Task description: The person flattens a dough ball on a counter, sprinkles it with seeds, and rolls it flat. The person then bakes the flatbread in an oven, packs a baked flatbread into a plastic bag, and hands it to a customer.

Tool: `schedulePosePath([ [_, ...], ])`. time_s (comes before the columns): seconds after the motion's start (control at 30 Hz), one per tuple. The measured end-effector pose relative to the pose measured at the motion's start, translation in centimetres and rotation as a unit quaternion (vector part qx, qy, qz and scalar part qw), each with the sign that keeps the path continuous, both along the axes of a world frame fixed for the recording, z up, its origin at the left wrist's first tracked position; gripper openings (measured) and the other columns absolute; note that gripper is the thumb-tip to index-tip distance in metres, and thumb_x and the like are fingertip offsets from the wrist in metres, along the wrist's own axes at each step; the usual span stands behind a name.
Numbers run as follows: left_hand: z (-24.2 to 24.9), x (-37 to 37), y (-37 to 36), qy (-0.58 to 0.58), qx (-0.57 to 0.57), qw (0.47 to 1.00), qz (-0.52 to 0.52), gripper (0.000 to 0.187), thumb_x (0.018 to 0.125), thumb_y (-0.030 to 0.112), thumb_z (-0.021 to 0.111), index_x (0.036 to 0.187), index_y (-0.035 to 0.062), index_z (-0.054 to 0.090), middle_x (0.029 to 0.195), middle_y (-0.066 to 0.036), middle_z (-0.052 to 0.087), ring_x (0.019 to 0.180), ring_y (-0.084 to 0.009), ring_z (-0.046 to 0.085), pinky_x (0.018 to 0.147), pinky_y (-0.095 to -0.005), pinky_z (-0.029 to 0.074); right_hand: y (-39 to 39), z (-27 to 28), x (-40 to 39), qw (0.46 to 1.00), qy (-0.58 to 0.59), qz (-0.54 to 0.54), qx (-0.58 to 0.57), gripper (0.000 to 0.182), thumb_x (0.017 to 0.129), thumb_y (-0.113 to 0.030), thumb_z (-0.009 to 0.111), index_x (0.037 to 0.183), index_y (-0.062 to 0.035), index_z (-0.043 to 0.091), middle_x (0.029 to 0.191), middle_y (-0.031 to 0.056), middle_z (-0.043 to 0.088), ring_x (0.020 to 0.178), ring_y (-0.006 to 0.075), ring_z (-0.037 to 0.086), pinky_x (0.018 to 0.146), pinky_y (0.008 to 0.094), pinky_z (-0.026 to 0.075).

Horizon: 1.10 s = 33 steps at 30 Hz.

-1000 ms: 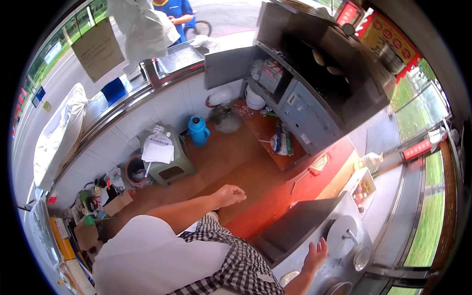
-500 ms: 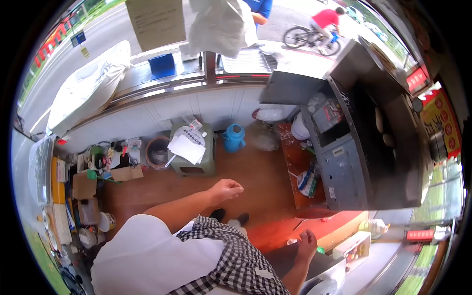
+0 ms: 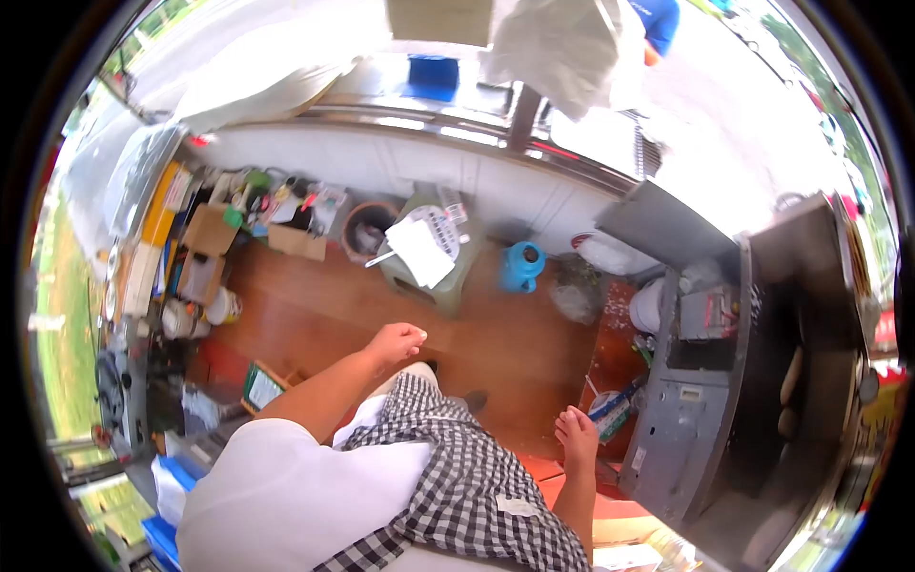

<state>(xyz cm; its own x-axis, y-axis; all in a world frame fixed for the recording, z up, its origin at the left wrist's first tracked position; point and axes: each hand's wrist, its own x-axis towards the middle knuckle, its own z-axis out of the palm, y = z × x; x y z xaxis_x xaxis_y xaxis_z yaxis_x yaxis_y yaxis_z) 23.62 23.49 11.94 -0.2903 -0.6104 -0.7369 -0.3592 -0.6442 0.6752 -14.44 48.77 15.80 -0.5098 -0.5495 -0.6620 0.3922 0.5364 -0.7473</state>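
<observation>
My left hand (image 3: 396, 344) is in front of my body above the brown floor (image 3: 381, 305), its fingers curled together. A small pale spot shows at its fingertips, too small to name. My right hand (image 3: 577, 436) hangs at the right with fingers bent inward and nothing visible in them. It is nearest the red-brown low table (image 3: 610, 357), where a bowl and a green-and-white packet (image 3: 613, 416) lie. I wear a black-and-white checked apron (image 3: 448, 439) over a white shirt (image 3: 305, 496).
A green stool (image 3: 453, 291) bears white papers (image 3: 419, 253). Beside it stand a blue jug (image 3: 523, 266) and a brown bin (image 3: 367, 229). A grey metal cabinet (image 3: 681, 429) rises at the right. Boxes (image 3: 208, 232) and clutter line the left. A person in blue (image 3: 658, 24) stands outside.
My view has swung left, so the stool, jug and cabinet sit further right. Both hands stay curled; my right hand is higher in view. The cyclist outside is out of sight.
</observation>
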Motion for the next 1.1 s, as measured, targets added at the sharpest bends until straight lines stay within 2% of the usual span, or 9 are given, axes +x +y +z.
schedulePosePath([
  [0.17, -1.2, 2.1, 2.7, 0.025, -0.02, 0.998, 0.049, 0.036, 0.101, 0.032, 0.071, 0.122, 0.0021, 0.074, 0.107, -0.003, 0.074, 0.093, -0.0115, 0.065, 0.084, -0.0288, 0.053, -3.8, -4.9, 1.4, 0.991, -0.105, 0.082, 0.016, 0.029, 0.104, -0.021, 0.068, 0.127, -0.0026, 0.066, 0.097, 0.0015, 0.068, 0.085, 0.011, 0.064, 0.067, 0.0244, 0.05],
  [0.4, -2.2, 3.3, 1.9, -0.002, -0.158, 0.967, -0.198, 0.053, 0.101, 0.041, 0.067, 0.136, 0.0016, 0.066, 0.133, -0.019, 0.07, 0.124, -0.0287, 0.066, 0.105, -0.0374, 0.05, -8.7, -7.8, 8.0, 0.96, -0.093, 0.243, 0.098, 0.035, 0.104, -0.03, 0.069, 0.126, -0.0031, 0.071, 0.088, -0.0035, 0.064, 0.078, 0.0038, 0.056, 0.064, 0.0221, 0.045],
  [0.67, -9.7, 9.4, -0.7, 0.042, -0.128, 0.853, -0.504, 0.071, 0.109, 0.06, 0.031, 0.16, 0.0131, 0.043, 0.168, -0.021, 0.033, 0.159, -0.0401, 0.022, 0.128, -0.0498, 0.017, -13.1, -9.2, 12.6, 0.913, 0.045, 0.388, 0.117, 0.049, 0.104, -0.043, 0.064, 0.12, 0.0022, 0.073, 0.106, 0.0166, 0.078, 0.098, 0.026, 0.074, 0.086, 0.0356, 0.055],
  [0.8, -2.7, 7.8, -4.5, -0.103, 0.041, 0.855, -0.507, 0.076, 0.104, 0.07, 0.028, 0.167, 0.0271, 0.029, 0.176, -0.012, 0.014, 0.162, -0.0409, 0.006, 0.13, -0.0523, 0.006, -15.3, -9.2, 13.4, 0.863, 0.093, 0.47, 0.158, 0.049, 0.104, -0.044, 0.062, 0.118, 0.0018, 0.073, 0.106, 0.0196, 0.077, 0.099, 0.0296, 0.074, 0.087, 0.0377, 0.055],
  [0.83, -5.5, 8.5, -3.2, -0.105, -0.049, 0.872, -0.475, 0.067, 0.103, 0.063, 0.04, 0.156, 0.0232, 0.051, 0.165, -0.022, 0.039, 0.153, -0.0422, 0.034, 0.125, -0.0519, 0.027, -15.7, -9.4, 13.4, 0.849, 0.108, 0.489, 0.167, 0.05, 0.104, -0.044, 0.061, 0.118, 0.0016, 0.073, 0.105, 0.0203, 0.077, 0.099, 0.0305, 0.074, 0.087, 0.0383, 0.055],
  [0.93, -4.2, 8.2, -5.1, -0.096, -0.054, 0.865, -0.49, 0.048, 0.102, 0.047, 0.051, 0.128, 0.0125, 0.072, 0.135, -0.029, 0.064, 0.126, -0.0421, 0.062, 0.107, -0.0517, 0.048, -17.1, -10.4, 12.6, 0.792, 0.159, 0.555, 0.196, 0.05, 0.105, -0.045, 0.059, 0.116, 0.0013, 0.074, 0.105, 0.0225, 0.077, 0.1, 0.0332, 0.074, 0.087, 0.0399, 0.055],
  [0.97, -3.6, 8.2, -4.2, -0.106, -0.149, 0.886, -0.427, 0.039, 0.099, 0.036, 0.055, 0.098, 0.0032, 0.077, 0.107, -0.027, 0.073, 0.101, -0.0425, 0.071, 0.09, -0.0535, 0.055, -17.3, -10.7, 12.5, 0.765, 0.18, 0.583, 0.206, 0.051, 0.105, -0.046, 0.058, 0.116, 0.0012, 0.074, 0.105, 0.0233, 0.076, 0.1, 0.0341, 0.074, 0.087, 0.0404, 0.055],
  [1.03, -2.8, 7.9, -3.9, -0.124, -0.206, 0.908, -0.344, 0.04, 0.1, 0.035, 0.055, 0.096, 0.001, 0.076, 0.105, -0.027, 0.074, 0.1, -0.0432, 0.07, 0.09, -0.0539, 0.055, -17.7, -11.6, 12.3, 0.732, 0.217, 0.613, 0.202, 0.051, 0.105, -0.047, 0.057, 0.115, 0.0009, 0.074, 0.105, 0.0248, 0.076, 0.101, 0.0359, 0.074, 0.087, 0.0415, 0.055],
  [1.1, -0.9, 7.4, -4.1, -0.165, -0.307, 0.894, -0.281, 0.047, 0.102, 0.04, 0.052, 0.09, 0.0, 0.074, 0.097, -0.025, 0.074, 0.094, -0.0448, 0.071, 0.087, -0.0548, 0.055, -17.3, -11.4, 12.3, 0.848, 0.168, 0.488, 0.116, 0.054, 0.107, -0.048, 0.05, 0.111, 0.0, 0.075, 0.103, 0.0316, 0.07, 0.104, 0.0454, 0.069, 0.088, 0.0475, 0.054],
])
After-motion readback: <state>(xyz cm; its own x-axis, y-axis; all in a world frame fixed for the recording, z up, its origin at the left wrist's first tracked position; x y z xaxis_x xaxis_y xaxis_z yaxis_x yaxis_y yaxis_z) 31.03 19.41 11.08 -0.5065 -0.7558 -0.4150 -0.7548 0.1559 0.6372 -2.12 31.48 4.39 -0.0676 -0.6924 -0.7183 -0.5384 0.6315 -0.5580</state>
